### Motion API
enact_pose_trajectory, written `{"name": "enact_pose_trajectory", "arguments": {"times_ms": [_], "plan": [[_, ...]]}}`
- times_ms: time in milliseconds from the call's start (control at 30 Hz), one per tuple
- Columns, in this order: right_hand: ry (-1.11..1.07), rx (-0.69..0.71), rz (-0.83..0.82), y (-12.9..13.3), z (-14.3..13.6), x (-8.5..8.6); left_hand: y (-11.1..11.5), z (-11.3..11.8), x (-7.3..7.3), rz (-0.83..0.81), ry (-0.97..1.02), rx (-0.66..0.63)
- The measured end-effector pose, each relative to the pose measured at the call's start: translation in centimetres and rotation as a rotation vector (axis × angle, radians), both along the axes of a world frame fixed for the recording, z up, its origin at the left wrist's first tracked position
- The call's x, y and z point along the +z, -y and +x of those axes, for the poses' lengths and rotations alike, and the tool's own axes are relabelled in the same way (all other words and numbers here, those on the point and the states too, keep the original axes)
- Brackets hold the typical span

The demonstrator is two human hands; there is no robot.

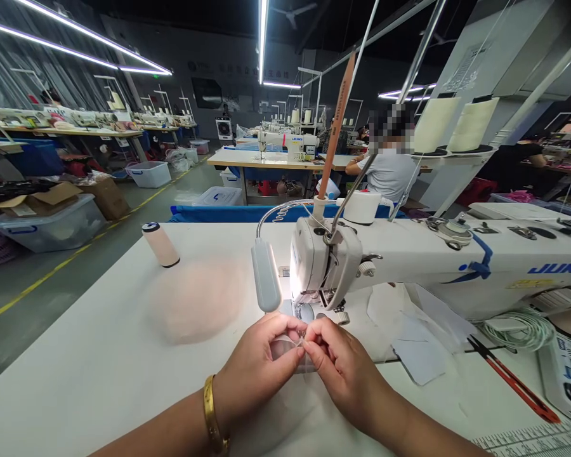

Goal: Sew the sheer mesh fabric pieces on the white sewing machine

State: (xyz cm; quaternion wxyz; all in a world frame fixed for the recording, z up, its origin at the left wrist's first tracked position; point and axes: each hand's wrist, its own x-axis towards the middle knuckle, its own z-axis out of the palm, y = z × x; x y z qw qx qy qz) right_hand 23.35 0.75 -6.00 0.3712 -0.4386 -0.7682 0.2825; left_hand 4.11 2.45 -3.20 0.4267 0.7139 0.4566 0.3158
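Just in front of the presser foot of a white sewing machine (309, 257), my two hands meet fingertip to fingertip. My left hand (266, 355), with a gold bangle at the wrist, pinches sheer whitish fabric (282, 346) between thumb and fingers. Pressed close against it, my right hand (340, 362) pinches the same fabric; the exact spot between the fingertips is small and partly hidden. Pale see-through cloth hangs below the hands over the table edge. A grey lamp (265, 276) lights the needle area.
On the white table (99, 355) lie a sheer peach bundle (197, 301) and a peach thread cone (160, 244). To the right are white pattern pieces (419, 349), red-handled tweezers (518, 384), a green cord coil (518, 329) and a clear ruler (537, 441). A person (390, 158) sits ahead.
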Motion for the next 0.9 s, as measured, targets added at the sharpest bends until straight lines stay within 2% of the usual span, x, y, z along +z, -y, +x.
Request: {"name": "enact_pose_trajectory", "arguments": {"times_ms": [267, 467, 567, 767, 900], "plan": [[0.013, 0.018, 0.012, -0.02, 0.1, -0.3, 0.09, 0.15, -0.2, -0.078, 0.074, 0.027], [0.023, 0.014, 0.021, 0.07, 0.12, -0.15, 0.06, 0.26, -0.15, -0.297, 0.189, -0.007], [0.025, 0.017, -0.013, 0.05, 0.08, 0.06, 0.11, 0.26, -0.05, -0.334, 0.225, -0.04], [0.043, 0.003, -0.056, -0.15, 0.12, 0.23, 0.0, 0.09, 0.15, -0.245, 0.074, 0.002], [0.074, -0.022, -0.025, -0.28, 0.05, -0.07, -0.26, -0.06, -0.03, 0.003, -0.099, 0.001]]}}
